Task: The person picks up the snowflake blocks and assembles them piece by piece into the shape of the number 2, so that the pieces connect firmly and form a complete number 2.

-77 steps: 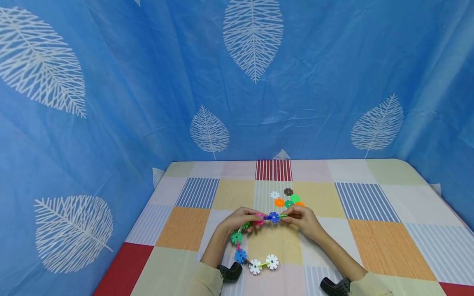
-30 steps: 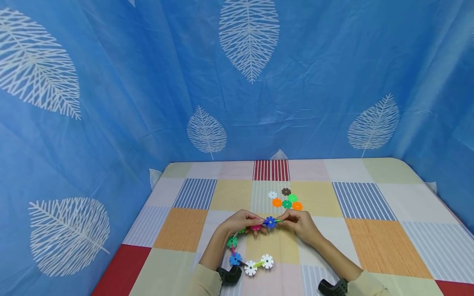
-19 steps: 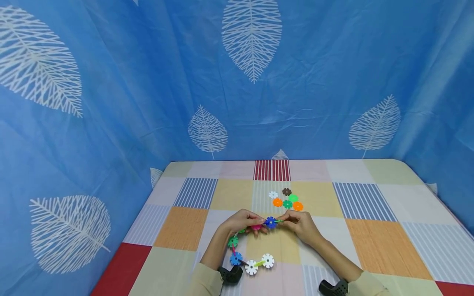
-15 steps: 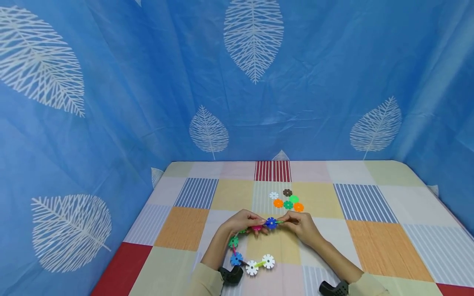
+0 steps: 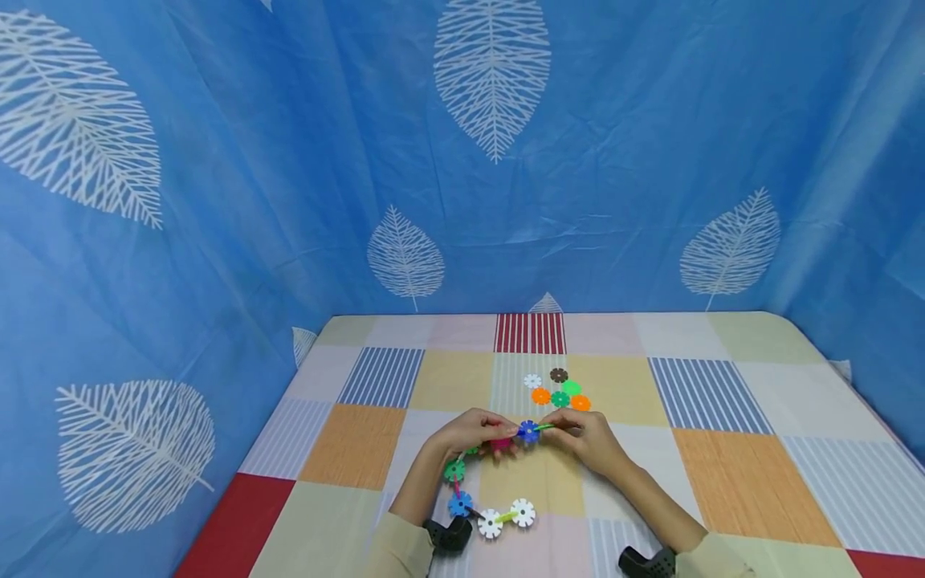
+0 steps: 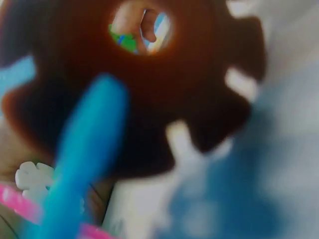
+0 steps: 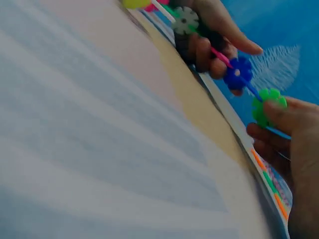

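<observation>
Both hands hold one chain of coloured notched plastic discs slotted edge to edge. The left hand (image 5: pixel 470 433) grips it around a pink disc (image 5: pixel 500 442), beside a blue disc (image 5: pixel 530 431). My right hand (image 5: pixel 584 433) pinches a light green disc (image 7: pixel 273 97) between thumb and fingers, at the blue disc's right side. From the left hand the chain hangs down past a green disc (image 5: pixel 454 470) and a lighter blue one (image 5: pixel 460 504) to white discs (image 5: pixel 523 512) at its end. Close up in the left wrist view, a dark brown disc (image 6: pixel 139 99) blocks most of the scene.
Beyond the hands lie several loose discs: a white one (image 5: pixel 532 381), a brown one (image 5: pixel 559 375), two orange ones and two green ones. They rest on a patchwork-patterned cloth (image 5: pixel 715 466). A blue leaf-print curtain (image 5: pixel 607 144) stands behind and at the sides.
Since the oldest frame both hands have come slightly nearer the body and closer together, uncovering the loose orange disc. Lately the light green disc has only tilted a little at the blue one.
</observation>
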Available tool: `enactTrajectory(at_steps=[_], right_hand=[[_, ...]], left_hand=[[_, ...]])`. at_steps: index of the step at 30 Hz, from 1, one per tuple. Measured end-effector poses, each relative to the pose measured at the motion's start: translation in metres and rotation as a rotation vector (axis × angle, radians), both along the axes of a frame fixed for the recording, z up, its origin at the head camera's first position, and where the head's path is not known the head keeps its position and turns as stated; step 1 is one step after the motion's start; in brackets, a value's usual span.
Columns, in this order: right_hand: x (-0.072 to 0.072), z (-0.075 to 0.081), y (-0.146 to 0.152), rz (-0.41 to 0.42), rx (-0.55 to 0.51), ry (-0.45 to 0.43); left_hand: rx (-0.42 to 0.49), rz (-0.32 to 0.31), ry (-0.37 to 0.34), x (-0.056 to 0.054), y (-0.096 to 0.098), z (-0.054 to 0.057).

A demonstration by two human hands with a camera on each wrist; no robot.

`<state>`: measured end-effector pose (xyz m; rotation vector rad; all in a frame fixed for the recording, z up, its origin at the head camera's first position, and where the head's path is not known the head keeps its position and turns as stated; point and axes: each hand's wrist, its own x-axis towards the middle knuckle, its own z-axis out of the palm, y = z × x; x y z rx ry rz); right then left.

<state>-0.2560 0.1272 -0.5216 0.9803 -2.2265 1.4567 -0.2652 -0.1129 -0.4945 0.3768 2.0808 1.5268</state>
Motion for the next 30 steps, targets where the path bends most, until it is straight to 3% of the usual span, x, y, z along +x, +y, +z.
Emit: enactTrajectory(at_steps=[3,7,10,12,14,19,21,24,30], right_hand=[[-0.008,0.002,0.010,-0.179,0.019,-0.002],[-0.016,0.003,0.022,-0.518,0.141,-0.001],[-0.017,0.002,0.027,-0.598,0.255,-0.042],[-0.015,0.002,0.027,-0.581,0.259,-0.091],[-0.014,0.002,0.025,-0.533,0.181,-0.166],[-0.010,0.003,0.017,-0.195,-0.189,-0.466],[-0.008,0.003,0.015,-0.070,-0.274,-0.559],[-0.005,0.003,0.011,0.014,-0.306,-0.595],[-0.003,0.005,0.008,0.045,-0.317,-0.593]], left_hand=[[0.017,0.009,-0.018,-0.001,0.000,0.000],[0.034,0.017,-0.049,-0.002,0.000,0.001],[0.045,0.016,-0.078,-0.002,-0.001,0.002],[0.050,0.013,-0.092,-0.002,-0.002,0.003],[0.062,-0.005,-0.109,-0.003,-0.004,0.003],[0.085,-0.029,-0.107,-0.004,-0.007,0.003],[0.089,-0.024,-0.098,-0.004,-0.007,0.003],[0.084,-0.013,-0.084,-0.004,-0.007,0.003],[0.067,0.029,-0.071,-0.002,-0.006,0.003]])
